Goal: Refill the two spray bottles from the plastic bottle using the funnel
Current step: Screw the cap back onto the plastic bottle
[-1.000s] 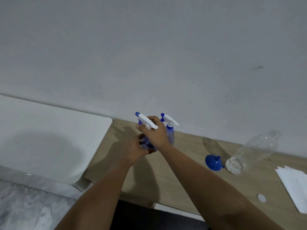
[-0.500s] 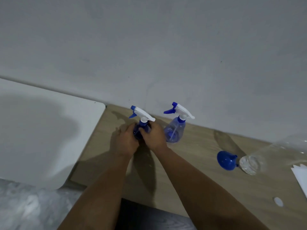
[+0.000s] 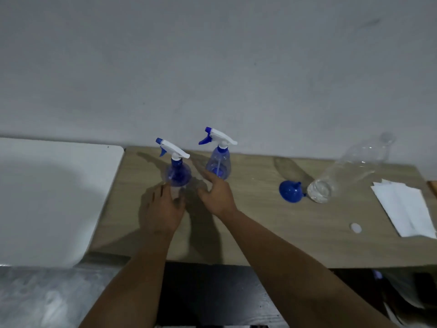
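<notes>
- While both spray bottles stand upright with their trigger heads on, the refill looks finished, or close to it; the water level inside them cannot be read.
- The nearer spray bottle (image 3: 176, 170) stands on the wooden table (image 3: 272, 233), just beyond the left hand (image 3: 163, 209).
- The second spray bottle (image 3: 218, 159) stands a little farther back and to the right, close to the wall.
- That left hand lies spread and relaxed, its fingertips near the base of the nearer bottle; it holds nothing.
- The right hand (image 3: 216, 195) is likewise loose and empty, its fingers reaching toward the foot of the second bottle; whether they touch it cannot be told.
- The blue funnel (image 3: 290, 190) lies on its side well to the right, touching or almost touching the plastic bottle (image 3: 343, 174).
- That clear bottle lies tipped over with its cap off and seems nearly empty, which fits a pour already done.
- A small white cap (image 3: 356, 227) sits alone near the table's front edge, beside a folded white paper towel (image 3: 402, 207).
- As a judgement: what may be left is tidying, namely capping the plastic bottle and setting the funnel aside, unless a bottle needs more water.
</notes>
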`<state>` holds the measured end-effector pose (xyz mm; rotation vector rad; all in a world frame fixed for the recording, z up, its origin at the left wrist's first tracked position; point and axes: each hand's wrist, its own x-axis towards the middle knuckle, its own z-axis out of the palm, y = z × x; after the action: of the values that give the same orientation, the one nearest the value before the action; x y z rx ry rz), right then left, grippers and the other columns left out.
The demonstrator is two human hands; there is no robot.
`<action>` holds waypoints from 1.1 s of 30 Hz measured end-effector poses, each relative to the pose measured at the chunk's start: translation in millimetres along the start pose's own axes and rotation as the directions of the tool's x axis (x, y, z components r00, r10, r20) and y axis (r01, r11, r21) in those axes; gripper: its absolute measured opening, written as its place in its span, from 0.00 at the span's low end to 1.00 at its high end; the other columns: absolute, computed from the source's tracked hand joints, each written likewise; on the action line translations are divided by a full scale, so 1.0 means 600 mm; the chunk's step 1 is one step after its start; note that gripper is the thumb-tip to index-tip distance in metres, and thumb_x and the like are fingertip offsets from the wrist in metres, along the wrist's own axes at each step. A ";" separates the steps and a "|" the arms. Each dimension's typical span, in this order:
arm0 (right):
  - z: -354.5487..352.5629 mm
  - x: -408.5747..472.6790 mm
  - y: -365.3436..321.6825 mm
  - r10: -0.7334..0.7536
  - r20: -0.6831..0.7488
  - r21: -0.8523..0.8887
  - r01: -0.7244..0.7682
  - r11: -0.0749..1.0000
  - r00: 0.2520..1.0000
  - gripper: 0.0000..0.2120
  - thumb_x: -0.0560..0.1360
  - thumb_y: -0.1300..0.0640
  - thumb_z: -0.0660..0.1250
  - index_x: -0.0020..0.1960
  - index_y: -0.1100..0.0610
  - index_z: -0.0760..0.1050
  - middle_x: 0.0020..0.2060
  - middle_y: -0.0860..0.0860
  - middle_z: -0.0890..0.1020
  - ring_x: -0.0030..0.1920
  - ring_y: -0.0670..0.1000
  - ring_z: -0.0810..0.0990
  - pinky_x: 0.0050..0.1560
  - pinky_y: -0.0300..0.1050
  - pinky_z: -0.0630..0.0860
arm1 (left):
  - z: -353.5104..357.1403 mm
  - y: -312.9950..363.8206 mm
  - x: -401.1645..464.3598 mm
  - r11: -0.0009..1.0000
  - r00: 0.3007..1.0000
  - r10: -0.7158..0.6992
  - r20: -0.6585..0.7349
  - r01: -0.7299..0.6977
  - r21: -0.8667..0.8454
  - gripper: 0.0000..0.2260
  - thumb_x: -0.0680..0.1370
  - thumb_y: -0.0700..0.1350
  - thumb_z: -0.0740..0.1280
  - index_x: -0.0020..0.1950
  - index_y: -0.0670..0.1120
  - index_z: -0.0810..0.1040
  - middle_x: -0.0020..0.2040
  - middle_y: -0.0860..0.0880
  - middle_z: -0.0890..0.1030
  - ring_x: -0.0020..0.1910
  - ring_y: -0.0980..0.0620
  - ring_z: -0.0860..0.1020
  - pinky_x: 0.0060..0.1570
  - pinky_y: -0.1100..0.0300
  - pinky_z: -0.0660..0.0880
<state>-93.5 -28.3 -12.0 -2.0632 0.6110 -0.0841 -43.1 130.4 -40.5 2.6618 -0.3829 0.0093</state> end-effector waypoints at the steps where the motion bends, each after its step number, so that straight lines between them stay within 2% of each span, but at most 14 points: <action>1: -0.021 -0.019 0.020 0.020 -0.023 0.009 -0.019 1.000 1.000 0.23 0.80 0.52 0.69 0.74 0.53 0.75 0.65 0.53 0.83 0.62 0.54 0.83 0.66 0.49 0.78 | -0.003 0.015 -0.022 1.000 1.000 0.014 -0.011 -0.014 0.007 0.19 0.76 0.55 0.68 0.64 0.49 0.76 0.59 0.47 0.80 0.60 0.45 0.76 0.57 0.48 0.74; 5: -0.120 -0.088 0.111 0.108 -0.109 -0.013 -0.110 0.994 0.988 0.15 0.78 0.58 0.71 0.65 0.57 0.82 0.57 0.53 0.86 0.57 0.52 0.85 0.64 0.52 0.79 | 0.003 0.104 -0.081 0.988 0.982 0.152 0.111 -0.156 0.022 0.17 0.77 0.54 0.67 0.64 0.51 0.79 0.59 0.50 0.80 0.59 0.47 0.76 0.56 0.52 0.74; 8: -0.215 -0.135 0.179 0.202 -0.228 -0.058 -0.220 0.974 0.953 0.13 0.79 0.57 0.70 0.63 0.55 0.83 0.56 0.52 0.86 0.57 0.52 0.85 0.61 0.47 0.79 | 0.029 0.205 -0.096 0.963 0.949 0.241 0.203 -0.207 -0.174 0.17 0.77 0.51 0.70 0.65 0.49 0.79 0.60 0.49 0.79 0.55 0.47 0.78 0.56 0.55 0.72; 11: -0.317 -0.177 0.248 0.296 -0.356 -0.071 -0.342 0.937 0.886 0.12 0.79 0.55 0.70 0.62 0.53 0.82 0.57 0.51 0.85 0.57 0.54 0.84 0.58 0.48 0.79 | 0.057 0.324 -0.098 0.916 0.910 0.325 0.259 -0.234 -0.326 0.23 0.74 0.51 0.73 0.68 0.48 0.76 0.63 0.48 0.77 0.59 0.45 0.77 0.59 0.53 0.73; 14: -0.410 -0.200 0.312 0.340 -0.435 -0.112 -0.424 0.899 0.834 0.15 0.80 0.53 0.69 0.65 0.53 0.80 0.63 0.54 0.79 0.61 0.57 0.80 0.60 0.54 0.79 | 0.081 0.434 -0.096 0.890 0.881 0.374 0.290 -0.252 -0.380 0.33 0.70 0.58 0.74 0.73 0.52 0.70 0.68 0.51 0.74 0.67 0.48 0.73 0.62 0.51 0.73; 18: -0.492 -0.202 0.377 0.443 -0.368 -0.267 -0.549 0.792 0.818 0.23 0.83 0.55 0.62 0.78 0.51 0.67 0.72 0.58 0.68 0.71 0.61 0.68 0.66 0.57 0.74 | 0.104 0.553 -0.088 0.849 0.859 0.388 0.335 -0.191 -0.492 0.48 0.61 0.69 0.73 0.77 0.58 0.59 0.74 0.53 0.67 0.72 0.49 0.68 0.66 0.50 0.71; 21: -0.521 -0.194 0.413 0.491 -0.271 -0.394 -0.561 0.728 0.828 0.25 0.85 0.58 0.57 0.80 0.49 0.62 0.72 0.58 0.65 0.71 0.61 0.67 0.66 0.57 0.73 | 0.113 0.622 -0.082 0.814 0.856 0.378 0.352 -0.127 -0.567 0.55 0.57 0.70 0.76 0.78 0.66 0.50 0.78 0.56 0.63 0.76 0.52 0.63 0.71 0.47 0.68; 24: -0.533 -0.197 0.447 0.444 -0.193 -0.458 -0.481 0.748 0.875 0.19 0.84 0.58 0.58 0.74 0.51 0.71 0.67 0.56 0.70 0.67 0.60 0.71 0.64 0.56 0.77 | 0.121 0.670 -0.081 0.785 0.864 0.366 0.345 -0.087 -0.614 0.57 0.55 0.69 0.78 0.77 0.68 0.49 0.76 0.56 0.65 0.75 0.52 0.65 0.67 0.44 0.72; 26: -0.540 -0.199 0.465 0.383 -0.177 -0.476 -0.420 0.773 0.907 0.16 0.84 0.57 0.60 0.70 0.53 0.76 0.64 0.56 0.73 0.62 0.58 0.76 0.62 0.54 0.79 | 0.128 0.691 -0.084 0.761 0.876 0.346 0.335 -0.054 -0.646 0.56 0.56 0.67 0.80 0.76 0.69 0.50 0.74 0.57 0.67 0.73 0.54 0.67 0.62 0.43 0.76; 27: -0.544 -0.198 0.471 0.362 -0.174 -0.465 -0.400 0.790 0.916 0.16 0.83 0.57 0.60 0.69 0.53 0.78 0.63 0.55 0.75 0.60 0.58 0.78 0.62 0.53 0.79 | 0.131 0.699 -0.087 0.755 0.884 0.335 0.327 -0.045 -0.654 0.55 0.56 0.67 0.80 0.76 0.69 0.51 0.74 0.58 0.68 0.72 0.55 0.68 0.63 0.44 0.76; 30: -0.561 -0.193 0.478 0.355 -0.153 -0.425 -0.386 0.819 0.922 0.15 0.82 0.58 0.63 0.65 0.55 0.82 0.60 0.55 0.79 0.56 0.57 0.82 0.60 0.45 0.77 | 0.139 0.716 -0.093 0.737 0.906 0.296 0.302 -0.016 -0.675 0.51 0.58 0.67 0.79 0.75 0.69 0.55 0.72 0.58 0.71 0.69 0.58 0.70 0.66 0.49 0.73; 33: -0.590 -0.183 0.471 0.395 -0.142 -0.325 -0.420 0.847 0.908 0.12 0.80 0.57 0.68 0.59 0.58 0.86 0.57 0.56 0.86 0.57 0.56 0.84 0.58 0.43 0.77 | 0.140 0.720 -0.093 0.733 0.922 0.256 0.292 0.011 -0.680 0.44 0.61 0.65 0.78 0.72 0.67 0.60 0.68 0.57 0.75 0.66 0.57 0.73 0.65 0.48 0.74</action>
<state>-403.5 -376.0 -29.3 -2.2243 1.1690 0.2184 -217.5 -263.3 67.0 1.8915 -0.5607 -0.5059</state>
